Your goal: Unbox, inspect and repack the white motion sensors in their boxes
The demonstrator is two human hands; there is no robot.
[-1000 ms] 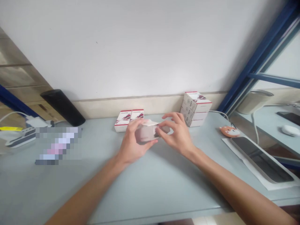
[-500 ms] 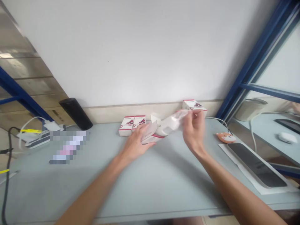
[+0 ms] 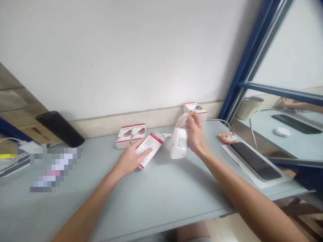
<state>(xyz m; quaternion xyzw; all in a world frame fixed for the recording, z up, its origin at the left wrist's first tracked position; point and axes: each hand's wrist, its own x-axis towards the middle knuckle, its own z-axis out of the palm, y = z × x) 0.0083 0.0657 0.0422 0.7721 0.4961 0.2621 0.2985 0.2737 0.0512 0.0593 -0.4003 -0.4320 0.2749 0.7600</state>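
My left hand (image 3: pixel 131 157) is closed round a white and red cardboard box (image 3: pixel 149 148), tilted, its printed side turned up and an end flap open at the right. Pinched in my right hand (image 3: pixel 195 132) is the top of a clear plastic bag (image 3: pixel 182 126). A white device (image 3: pixel 179 145) hangs inside that bag, above the desk and apart from the box; its exact kind I cannot make out. Behind my left hand stand two similar boxes (image 3: pixel 138 131) side by side. Another such box (image 3: pixel 193 107) is behind my right hand, partly covered by it.
On the grey desk (image 3: pixel 161 198), a black cylinder (image 3: pixel 60 129) stands at the left by a power strip (image 3: pixel 15 164). To the right lie an orange animal-faced item (image 3: pixel 227 137) and a dark phone (image 3: pixel 254 160) on white paper. A blue metal frame (image 3: pixel 242 67) rises behind them.
The bagged white device has come out of the box and hangs from my right hand. My left hand has turned the box and moved it left and down. The view has shifted right.
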